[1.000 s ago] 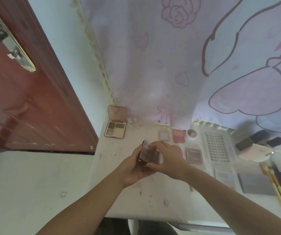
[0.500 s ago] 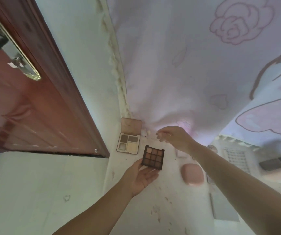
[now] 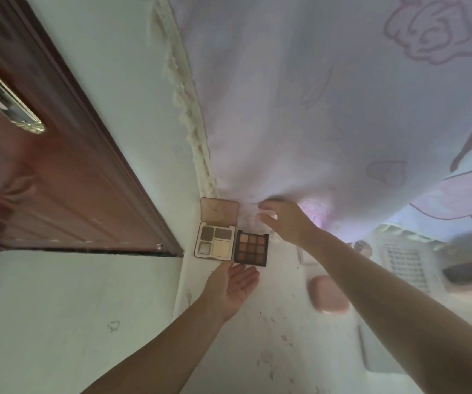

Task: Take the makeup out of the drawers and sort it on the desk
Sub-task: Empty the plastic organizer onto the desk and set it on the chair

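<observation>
While your open left hand [image 3: 233, 282] sits empty below the nine-pan palette [image 3: 251, 249] — placing step, I think — your right hand [image 3: 284, 220] pinches the clear lid [image 3: 253, 216]; set it down next.

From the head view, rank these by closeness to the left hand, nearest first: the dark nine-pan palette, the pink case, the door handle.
From the left hand:
1. Dark nine-pan palette, on the desk just beyond the fingertips.
2. Pink case, on the desk to the right, beside the right forearm.
3. Door handle, far up on the left, on the door.
</observation>
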`<control>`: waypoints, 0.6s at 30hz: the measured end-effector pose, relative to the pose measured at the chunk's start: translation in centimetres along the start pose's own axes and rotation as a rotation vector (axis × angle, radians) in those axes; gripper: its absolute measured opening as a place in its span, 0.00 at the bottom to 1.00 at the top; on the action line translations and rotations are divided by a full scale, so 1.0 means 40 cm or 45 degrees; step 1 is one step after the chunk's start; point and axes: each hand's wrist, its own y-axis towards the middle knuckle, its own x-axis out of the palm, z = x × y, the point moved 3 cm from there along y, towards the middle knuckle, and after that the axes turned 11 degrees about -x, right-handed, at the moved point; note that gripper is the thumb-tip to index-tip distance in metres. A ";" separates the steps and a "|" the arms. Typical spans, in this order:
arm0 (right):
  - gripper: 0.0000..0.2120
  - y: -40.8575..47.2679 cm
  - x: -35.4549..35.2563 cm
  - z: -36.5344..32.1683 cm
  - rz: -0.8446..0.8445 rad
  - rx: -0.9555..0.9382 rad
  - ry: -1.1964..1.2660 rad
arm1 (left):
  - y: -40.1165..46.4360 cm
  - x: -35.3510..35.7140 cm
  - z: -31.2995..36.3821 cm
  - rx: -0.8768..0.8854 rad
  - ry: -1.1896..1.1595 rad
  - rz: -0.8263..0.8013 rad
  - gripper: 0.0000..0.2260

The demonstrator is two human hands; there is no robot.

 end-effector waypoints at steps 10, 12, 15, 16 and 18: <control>0.17 -0.392 -0.015 0.138 -0.441 0.077 -0.409 | 0.026 0.111 -0.221 -0.048 0.642 0.030 0.14; 0.26 -0.449 0.023 0.168 -0.520 0.007 -0.528 | 0.030 0.129 -0.258 -0.020 0.703 0.034 0.12; 0.29 -0.467 0.046 0.188 -0.462 -0.096 -0.697 | 0.028 0.129 -0.279 0.035 0.698 0.053 0.10; 0.28 -0.464 0.049 0.187 -0.443 -0.129 -0.716 | 0.024 0.124 -0.281 0.042 0.670 0.052 0.10; 0.29 -0.454 0.053 0.177 -0.438 -0.147 -0.679 | 0.013 0.107 -0.281 0.059 0.624 0.053 0.10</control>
